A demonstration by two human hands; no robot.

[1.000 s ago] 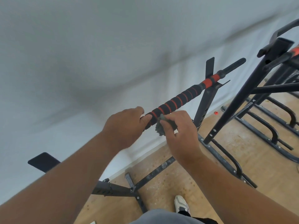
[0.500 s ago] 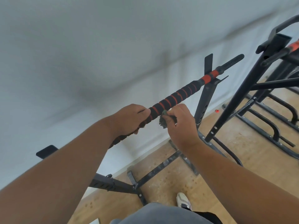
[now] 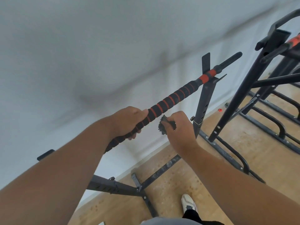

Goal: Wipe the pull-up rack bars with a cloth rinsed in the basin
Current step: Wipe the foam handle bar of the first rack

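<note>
Pull-up bar [image 3: 172, 98] with black foam and orange rings lies across the middle of the view. Its long axis runs from the near left, where it goes behind the left forearm, up to the far right, where its bare ribbed end points toward the wall [image 3: 81, 54]. Near that far end the bar rests on a dark upright post [image 3: 203, 101] of the rack, and a flat metal tab stands above it.

The left hand [image 3: 128, 122] is wrapped around the padded bar from above; the fingers curl under it and the thumb lies along the foam. The right hand [image 3: 180, 125] is just to the right of the bar, a little below it, and pinches a small dark cloth [image 3: 164, 127] between thumb and curled fingers. The cloth is bunched, with a rough edge hanging toward the bar. It is very near the foam, but I cannot tell if it touches.

Below the hands, the base beams of the rack lie on the wooden floor [image 3: 203, 168], which has many small spots. A white shoe [image 3: 189, 202] stands on the floor at the near edge. On the right, a second black rack [image 3: 243, 98] stands with its bent floor tubes, and a small red thing [image 3: 220, 110] lies by the wall.
</note>
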